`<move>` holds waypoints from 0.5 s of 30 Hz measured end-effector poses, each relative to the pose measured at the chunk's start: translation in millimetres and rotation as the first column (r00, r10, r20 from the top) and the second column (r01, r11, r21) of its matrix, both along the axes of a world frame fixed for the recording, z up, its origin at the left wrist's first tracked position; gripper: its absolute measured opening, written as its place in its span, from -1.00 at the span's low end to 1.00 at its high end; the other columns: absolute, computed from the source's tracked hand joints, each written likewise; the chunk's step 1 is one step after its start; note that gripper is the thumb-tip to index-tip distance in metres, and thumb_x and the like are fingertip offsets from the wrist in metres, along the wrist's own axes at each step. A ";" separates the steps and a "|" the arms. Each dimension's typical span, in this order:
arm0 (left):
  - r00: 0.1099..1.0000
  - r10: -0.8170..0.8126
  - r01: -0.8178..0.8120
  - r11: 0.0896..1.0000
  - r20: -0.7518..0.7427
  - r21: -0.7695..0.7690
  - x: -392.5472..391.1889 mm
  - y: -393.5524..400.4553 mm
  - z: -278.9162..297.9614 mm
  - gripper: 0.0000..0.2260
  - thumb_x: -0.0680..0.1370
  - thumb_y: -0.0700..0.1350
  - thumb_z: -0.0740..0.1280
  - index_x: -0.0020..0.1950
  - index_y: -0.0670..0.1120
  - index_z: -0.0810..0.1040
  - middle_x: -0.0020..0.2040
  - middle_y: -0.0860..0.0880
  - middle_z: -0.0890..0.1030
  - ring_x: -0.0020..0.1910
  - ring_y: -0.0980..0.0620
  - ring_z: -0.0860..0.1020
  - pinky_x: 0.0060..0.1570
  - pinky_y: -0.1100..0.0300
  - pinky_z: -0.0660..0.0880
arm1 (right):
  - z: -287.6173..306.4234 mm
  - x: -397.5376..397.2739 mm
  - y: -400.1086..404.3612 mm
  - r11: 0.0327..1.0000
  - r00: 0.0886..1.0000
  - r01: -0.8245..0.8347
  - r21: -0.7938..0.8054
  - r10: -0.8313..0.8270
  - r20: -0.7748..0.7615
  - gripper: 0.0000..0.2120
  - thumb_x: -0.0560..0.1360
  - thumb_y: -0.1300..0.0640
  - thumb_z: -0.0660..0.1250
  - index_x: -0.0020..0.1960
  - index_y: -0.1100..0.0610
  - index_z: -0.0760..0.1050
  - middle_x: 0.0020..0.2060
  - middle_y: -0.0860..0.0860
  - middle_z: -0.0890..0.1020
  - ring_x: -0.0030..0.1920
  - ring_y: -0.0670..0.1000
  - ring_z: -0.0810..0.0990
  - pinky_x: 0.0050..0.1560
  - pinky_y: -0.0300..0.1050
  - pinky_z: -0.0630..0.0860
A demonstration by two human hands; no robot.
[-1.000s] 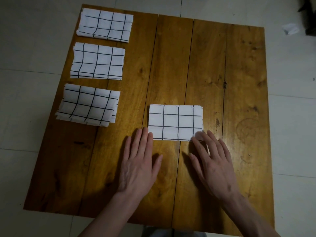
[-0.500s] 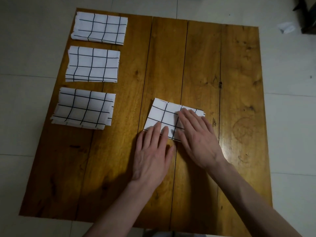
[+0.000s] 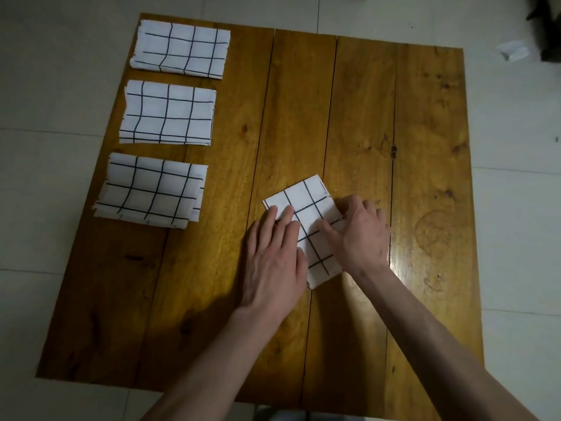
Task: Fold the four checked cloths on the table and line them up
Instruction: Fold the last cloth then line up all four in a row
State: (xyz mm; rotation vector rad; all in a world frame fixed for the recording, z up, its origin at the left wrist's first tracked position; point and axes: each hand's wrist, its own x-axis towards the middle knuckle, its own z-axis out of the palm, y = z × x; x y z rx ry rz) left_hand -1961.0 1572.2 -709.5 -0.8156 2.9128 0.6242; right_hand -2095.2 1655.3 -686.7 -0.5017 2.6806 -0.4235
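Note:
Three folded white cloths with black checks lie in a column along the table's left side: the far cloth (image 3: 182, 48), the middle cloth (image 3: 168, 113) and the near cloth (image 3: 150, 191). A fourth folded cloth (image 3: 306, 205) lies turned at an angle near the table's middle. My left hand (image 3: 273, 262) rests flat on its left edge. On the cloth's right side my right hand (image 3: 358, 235) presses down, fingers bent over the edge. Part of this cloth is hidden under both hands.
The wooden plank table (image 3: 394, 117) stands on a pale tiled floor (image 3: 516, 223). A crumpled white scrap (image 3: 513, 51) lies on the floor past the far right corner, beside a dark object (image 3: 549, 31).
Both hands moved forward onto the fourth cloth. The cloth has turned from lying crosswise to standing at a steep angle under them.

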 end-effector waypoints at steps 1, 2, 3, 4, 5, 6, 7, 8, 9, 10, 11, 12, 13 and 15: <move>1.000 0.015 -0.015 1.000 -0.003 -0.001 -1.2 1.1 1.0 -0.59 0.64 -0.03 0.15 0.49 -0.05 0.40 0.67 -0.01 0.22 0.68 -0.03 0.05 0.59 -0.17 0.18 | -0.2 0.7 -0.2 1.000 1.000 0.007 -0.014 -0.007 0.020 -0.56 0.53 -0.14 0.45 0.29 0.06 0.48 0.20 0.09 0.56 0.26 0.19 0.46 0.28 0.10 0.38; 0.999 0.037 -0.037 0.999 -0.008 -0.008 -2.2 2.8 2.4 -0.58 0.62 -0.04 0.21 0.48 -0.04 0.39 0.66 -0.02 0.24 0.67 -0.04 0.10 0.58 -0.16 0.21 | -0.5 1.6 0.3 0.999 0.999 0.012 -0.043 -0.011 0.031 -0.58 0.53 -0.11 0.47 0.27 0.07 0.49 0.18 0.09 0.57 0.24 0.18 0.48 0.25 0.10 0.41; 0.997 0.073 -0.073 0.997 -0.012 -0.019 -2.6 4.8 4.1 -0.55 0.59 -0.03 0.26 0.49 -0.04 0.38 0.65 -0.03 0.25 0.64 -0.05 0.16 0.56 -0.12 0.25 | -1.0 2.7 1.3 0.995 0.999 0.019 -0.095 -0.014 0.046 -0.61 0.53 -0.07 0.48 0.24 0.08 0.49 0.14 0.07 0.59 0.19 0.17 0.51 0.19 0.09 0.45; 0.993 0.120 -0.120 0.992 -0.008 -0.030 -3.1 7.1 6.0 -0.51 0.58 -0.02 0.31 0.51 -0.04 0.37 0.63 -0.05 0.28 0.61 -0.06 0.22 0.52 -0.08 0.30 | -0.9 3.9 2.9 0.984 0.997 0.032 -0.174 -0.019 0.078 -0.64 0.53 -0.02 0.49 0.22 0.09 0.48 0.09 0.03 0.61 0.13 0.14 0.55 0.12 0.07 0.49; 0.984 0.178 -0.177 0.983 0.003 -0.039 -3.8 9.5 7.8 -0.46 0.56 0.00 0.36 0.52 -0.05 0.35 0.60 -0.07 0.32 0.55 -0.07 0.28 0.43 -0.04 0.35 | -0.6 5.2 4.8 0.964 0.991 0.059 -0.260 -0.026 0.130 -0.66 0.54 0.04 0.49 0.23 0.10 0.46 0.06 -0.01 0.62 0.07 0.08 0.59 0.06 0.04 0.53; 0.970 0.242 -0.242 0.969 0.015 -0.042 -4.4 11.5 9.1 -0.41 0.54 0.03 0.40 0.53 -0.06 0.34 0.54 -0.08 0.36 0.47 -0.07 0.34 0.33 -0.02 0.40 | 0.2 6.4 6.7 0.937 0.982 0.096 -0.335 -0.033 0.188 -0.65 0.55 0.09 0.48 0.26 0.09 0.45 0.04 -0.07 0.62 0.03 -0.01 0.61 0.02 -0.03 0.57; 0.951 0.308 -0.307 0.951 0.025 -0.038 -5.1 13.3 10.0 -0.37 0.51 0.06 0.44 0.53 -0.07 0.34 0.47 -0.09 0.40 0.39 -0.07 0.37 0.25 0.00 0.42 | 1.8 7.2 8.4 0.911 0.970 0.133 -0.390 -0.039 0.240 -0.63 0.56 0.14 0.48 0.30 0.07 0.44 0.02 -0.14 0.61 0.00 -0.14 0.62 -0.02 -0.16 0.58; 0.929 0.370 -0.369 0.929 0.034 -0.023 -5.8 14.8 10.9 -0.33 0.49 0.08 0.46 0.53 -0.08 0.34 0.41 -0.09 0.43 0.32 -0.06 0.37 0.20 0.01 0.42 | 3.8 8.0 10.4 0.888 0.955 0.169 -0.428 -0.041 0.293 -0.60 0.56 0.17 0.47 0.34 0.03 0.43 0.01 -0.20 0.61 -0.03 -0.24 0.61 -0.08 -0.31 0.55; 0.907 0.419 -0.419 0.908 0.039 0.000 -6.5 15.7 11.8 -0.32 0.47 0.09 0.49 0.52 -0.08 0.35 0.36 -0.08 0.44 0.27 -0.05 0.37 0.18 0.01 0.41 | 5.7 9.1 12.5 0.865 0.935 0.209 -0.456 -0.041 0.352 -0.60 0.56 0.19 0.46 0.34 0.00 0.45 -0.01 -0.24 0.61 -0.06 -0.32 0.61 -0.15 -0.41 0.52; 0.891 0.453 -0.454 0.891 0.043 0.029 -7.5 15.9 12.7 -0.31 0.46 0.10 0.51 0.51 -0.08 0.36 0.33 -0.08 0.44 0.25 -0.05 0.36 0.17 0.02 0.39 | 6.9 10.3 14.6 0.844 0.913 0.248 -0.476 -0.039 0.407 -0.63 0.57 0.20 0.45 0.32 -0.02 0.48 -0.03 -0.23 0.63 -0.09 -0.34 0.62 -0.20 -0.42 0.51; 0.881 0.471 -0.473 0.879 0.048 0.057 -8.4 15.5 13.3 -0.31 0.46 0.10 0.52 0.50 -0.07 0.36 0.32 -0.08 0.43 0.24 -0.05 0.35 0.18 0.03 0.37 | 8.9 11.5 16.3 0.829 0.897 0.271 -0.490 -0.032 0.441 -0.70 0.58 0.21 0.43 0.27 -0.03 0.52 -0.04 -0.20 0.65 -0.10 -0.31 0.64 -0.23 -0.41 0.51; 0.879 0.473 -0.477 0.875 0.059 0.080 -8.9 14.8 14.5 -0.31 0.47 0.10 0.52 0.51 -0.06 0.35 0.32 -0.07 0.43 0.26 -0.05 0.35 0.20 0.03 0.34 | 11.5 12.7 17.8 0.821 0.891 0.276 -0.500 -0.024 0.453 -0.77 0.60 0.20 0.40 0.21 -0.03 0.57 -0.04 -0.18 0.68 -0.10 -0.25 0.65 -0.23 -0.39 0.50; 0.881 0.469 -0.473 0.876 0.069 0.093 -8.5 13.9 16.3 -0.32 0.50 0.11 0.50 0.53 -0.05 0.35 0.33 -0.07 0.43 0.27 -0.05 0.34 0.22 0.04 0.32 | 14.1 14.1 19.6 0.818 0.891 0.272 -0.507 -0.014 0.454 -0.82 0.61 0.19 0.38 0.16 -0.03 0.61 -0.04 -0.16 0.70 -0.09 -0.21 0.66 -0.22 -0.37 0.50; 0.885 0.461 -0.466 0.880 0.071 0.093 -6.5 11.6 19.7 -0.39 0.57 0.16 0.40 0.55 -0.03 0.36 0.34 -0.04 0.44 0.30 -0.03 0.34 0.25 0.04 0.28 | 21.1 18.3 22.5 0.789 0.881 0.286 -0.544 0.007 0.474 -0.85 0.65 0.17 0.34 0.14 -0.01 0.63 -0.06 -0.13 0.72 -0.10 -0.17 0.67 -0.22 -0.32 0.53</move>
